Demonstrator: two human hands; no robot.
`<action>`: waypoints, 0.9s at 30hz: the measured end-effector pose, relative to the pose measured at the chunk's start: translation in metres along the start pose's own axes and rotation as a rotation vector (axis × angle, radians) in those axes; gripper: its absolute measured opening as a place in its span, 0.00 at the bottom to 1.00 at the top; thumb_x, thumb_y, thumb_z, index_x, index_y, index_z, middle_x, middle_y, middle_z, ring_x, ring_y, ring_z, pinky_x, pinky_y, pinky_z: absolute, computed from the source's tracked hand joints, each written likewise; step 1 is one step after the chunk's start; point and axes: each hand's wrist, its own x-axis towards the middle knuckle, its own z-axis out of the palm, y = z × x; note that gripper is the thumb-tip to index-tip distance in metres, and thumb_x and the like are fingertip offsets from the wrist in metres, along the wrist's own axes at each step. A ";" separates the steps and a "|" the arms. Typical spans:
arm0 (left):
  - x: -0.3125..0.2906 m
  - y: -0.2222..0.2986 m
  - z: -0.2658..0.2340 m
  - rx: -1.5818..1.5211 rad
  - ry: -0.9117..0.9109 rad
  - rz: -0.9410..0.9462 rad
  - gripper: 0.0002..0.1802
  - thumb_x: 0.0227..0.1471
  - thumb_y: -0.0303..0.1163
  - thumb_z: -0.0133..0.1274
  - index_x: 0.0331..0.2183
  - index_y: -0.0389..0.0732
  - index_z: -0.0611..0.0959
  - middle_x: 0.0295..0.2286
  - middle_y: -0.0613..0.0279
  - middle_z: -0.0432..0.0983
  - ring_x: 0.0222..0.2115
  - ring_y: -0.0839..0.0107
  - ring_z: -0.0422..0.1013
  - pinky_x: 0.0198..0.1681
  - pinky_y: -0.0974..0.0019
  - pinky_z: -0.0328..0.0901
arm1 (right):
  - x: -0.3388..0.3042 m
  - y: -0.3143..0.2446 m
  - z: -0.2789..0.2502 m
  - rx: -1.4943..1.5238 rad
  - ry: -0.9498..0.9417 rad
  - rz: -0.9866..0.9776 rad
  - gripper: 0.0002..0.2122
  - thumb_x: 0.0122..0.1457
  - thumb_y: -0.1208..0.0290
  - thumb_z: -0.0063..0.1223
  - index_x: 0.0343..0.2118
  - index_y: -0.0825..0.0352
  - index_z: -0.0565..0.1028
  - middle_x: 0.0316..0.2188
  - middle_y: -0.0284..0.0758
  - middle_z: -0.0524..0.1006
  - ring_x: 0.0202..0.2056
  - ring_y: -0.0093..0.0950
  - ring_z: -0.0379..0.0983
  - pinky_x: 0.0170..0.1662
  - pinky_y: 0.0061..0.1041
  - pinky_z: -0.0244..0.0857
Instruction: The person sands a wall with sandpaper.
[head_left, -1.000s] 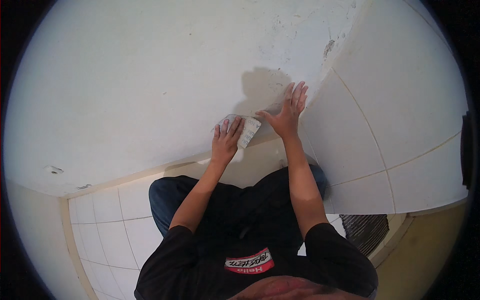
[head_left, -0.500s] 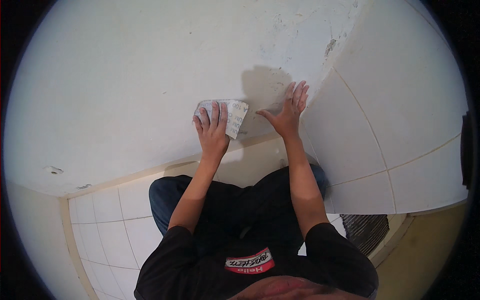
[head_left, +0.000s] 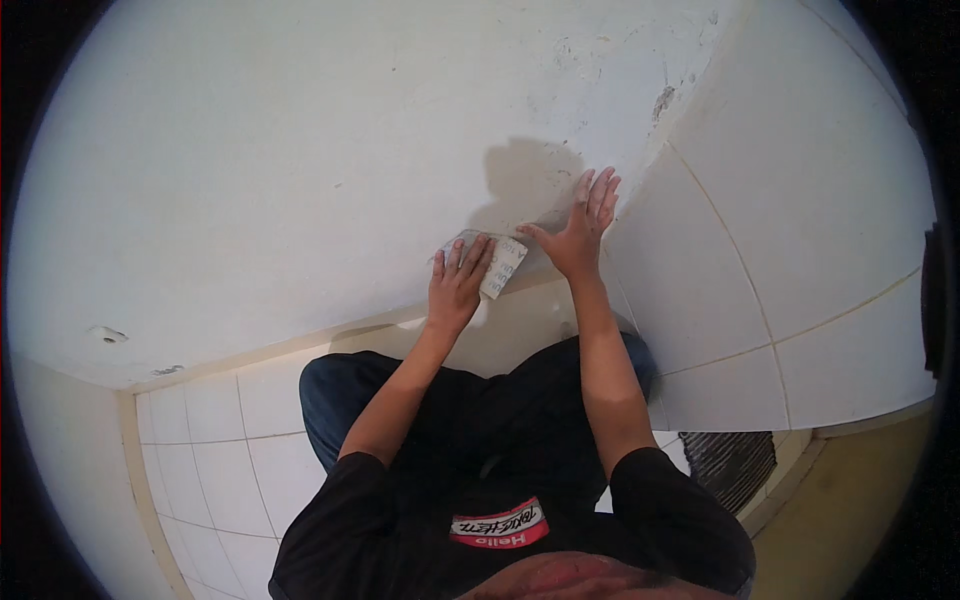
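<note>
My left hand point(head_left: 458, 288) presses a sheet of sandpaper point(head_left: 508, 264) flat against the white painted wall point(head_left: 280, 180), low down near the wall's bottom edge. Its fingers lie over the left part of the sheet, and the pale printed backing faces me. Just to the right, my right hand point(head_left: 580, 238) is spread open with thumb out and fingers pointing up, near the corner where the painted wall meets the tiles. It holds nothing; its fingertips seem to rest on the wall. The thumb is close to the sandpaper's upper right corner.
Chipped, rough patches point(head_left: 664, 100) mark the wall at the upper right. White tiles point(head_left: 770, 230) cover the surface on the right. A small hole point(head_left: 107, 334) shows in the wall at the left. My bent legs point(head_left: 345, 395) are close below my hands. A dark ribbed mat point(head_left: 733, 462) lies behind at the right.
My left hand has slid the sandpaper down and to the right along the wall, nearer to my right hand. The right hand has hardly moved.
</note>
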 end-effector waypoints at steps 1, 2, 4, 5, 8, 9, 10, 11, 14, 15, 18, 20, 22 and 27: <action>0.001 -0.002 -0.001 0.000 0.001 0.000 0.35 0.53 0.24 0.46 0.63 0.55 0.70 0.63 0.72 0.62 0.59 0.58 0.63 0.63 0.43 0.54 | 0.000 0.000 0.000 0.007 0.005 -0.007 0.65 0.40 0.34 0.68 0.71 0.67 0.40 0.71 0.58 0.35 0.71 0.58 0.26 0.68 0.58 0.28; 0.001 -0.004 -0.001 0.010 0.002 0.000 0.35 0.53 0.25 0.46 0.63 0.54 0.70 0.63 0.72 0.62 0.59 0.58 0.63 0.63 0.43 0.54 | 0.001 -0.001 0.001 0.014 0.010 -0.015 0.65 0.40 0.34 0.68 0.71 0.67 0.40 0.71 0.58 0.35 0.71 0.57 0.26 0.68 0.58 0.28; 0.004 -0.009 -0.006 0.019 0.000 0.002 0.35 0.52 0.25 0.46 0.63 0.53 0.70 0.64 0.71 0.62 0.60 0.58 0.63 0.63 0.43 0.54 | 0.001 -0.003 0.001 0.011 0.008 -0.012 0.65 0.40 0.34 0.68 0.71 0.67 0.40 0.71 0.58 0.35 0.71 0.57 0.26 0.68 0.57 0.29; 0.006 -0.011 -0.008 0.026 0.041 -0.031 0.35 0.52 0.25 0.46 0.63 0.52 0.70 0.63 0.70 0.62 0.60 0.55 0.62 0.64 0.42 0.53 | 0.001 -0.004 0.002 0.009 0.005 -0.011 0.65 0.40 0.35 0.68 0.71 0.67 0.40 0.71 0.58 0.35 0.71 0.57 0.26 0.68 0.57 0.29; 0.019 -0.016 -0.025 0.018 0.134 -0.093 0.35 0.52 0.25 0.46 0.62 0.51 0.71 0.63 0.66 0.63 0.60 0.50 0.61 0.64 0.39 0.50 | -0.001 0.001 0.003 0.044 0.032 0.013 0.63 0.39 0.32 0.65 0.71 0.65 0.44 0.72 0.54 0.36 0.71 0.57 0.27 0.67 0.62 0.29; 0.023 -0.018 -0.032 0.013 0.186 -0.127 0.35 0.51 0.25 0.46 0.62 0.50 0.71 0.63 0.64 0.63 0.60 0.48 0.60 0.64 0.38 0.49 | -0.001 0.001 0.003 0.045 0.031 0.013 0.63 0.39 0.32 0.65 0.71 0.65 0.44 0.72 0.54 0.36 0.71 0.57 0.27 0.67 0.62 0.29; 0.026 -0.018 -0.036 0.011 0.228 -0.145 0.34 0.51 0.25 0.46 0.62 0.50 0.72 0.63 0.62 0.64 0.61 0.45 0.58 0.64 0.37 0.48 | 0.000 0.002 0.003 0.042 0.040 0.002 0.63 0.39 0.32 0.65 0.71 0.65 0.44 0.71 0.54 0.36 0.71 0.57 0.27 0.67 0.62 0.28; 0.027 -0.017 -0.037 0.009 0.227 -0.145 0.34 0.51 0.25 0.46 0.62 0.50 0.72 0.63 0.62 0.64 0.61 0.45 0.58 0.64 0.37 0.48 | 0.000 0.003 0.002 0.038 0.048 -0.010 0.62 0.40 0.31 0.64 0.71 0.65 0.44 0.71 0.55 0.36 0.71 0.57 0.27 0.67 0.62 0.28; 0.026 -0.016 -0.036 0.047 0.233 -0.135 0.35 0.51 0.25 0.47 0.62 0.51 0.72 0.63 0.62 0.63 0.61 0.45 0.58 0.64 0.37 0.49 | 0.000 0.000 0.002 0.042 0.032 0.009 0.63 0.39 0.32 0.65 0.71 0.65 0.44 0.71 0.55 0.36 0.71 0.57 0.27 0.67 0.62 0.28; 0.023 -0.016 -0.030 0.049 0.205 -0.127 0.35 0.51 0.25 0.47 0.62 0.52 0.71 0.63 0.64 0.63 0.61 0.46 0.58 0.64 0.37 0.50 | 0.000 -0.001 0.003 0.044 0.032 0.007 0.63 0.39 0.32 0.65 0.71 0.65 0.44 0.71 0.55 0.36 0.71 0.57 0.27 0.67 0.62 0.28; 0.012 -0.013 -0.013 0.036 0.109 -0.085 0.36 0.51 0.25 0.47 0.63 0.54 0.71 0.63 0.66 0.63 0.61 0.50 0.59 0.63 0.38 0.52 | 0.001 -0.002 0.004 0.042 0.040 -0.011 0.63 0.39 0.33 0.66 0.71 0.66 0.44 0.71 0.55 0.35 0.71 0.56 0.26 0.67 0.62 0.28; 0.002 -0.007 -0.002 0.051 0.014 -0.019 0.35 0.53 0.25 0.46 0.63 0.55 0.70 0.63 0.71 0.63 0.61 0.55 0.61 0.62 0.41 0.55 | 0.001 -0.003 0.003 0.082 0.040 -0.014 0.63 0.39 0.34 0.67 0.71 0.66 0.44 0.72 0.54 0.35 0.71 0.56 0.26 0.67 0.62 0.28; -0.004 -0.003 0.008 0.035 0.030 0.011 0.35 0.53 0.25 0.46 0.63 0.54 0.70 0.63 0.71 0.62 0.61 0.56 0.61 0.62 0.42 0.55 | 0.002 -0.002 0.003 0.075 0.041 -0.015 0.63 0.39 0.34 0.67 0.71 0.65 0.44 0.72 0.54 0.35 0.71 0.56 0.25 0.67 0.62 0.28; -0.006 -0.001 0.011 -0.003 0.012 0.031 0.34 0.53 0.25 0.46 0.62 0.54 0.70 0.64 0.72 0.61 0.61 0.58 0.62 0.62 0.45 0.56 | 0.000 0.000 0.003 0.060 0.039 -0.004 0.62 0.39 0.34 0.67 0.71 0.64 0.44 0.72 0.54 0.35 0.71 0.56 0.26 0.67 0.62 0.28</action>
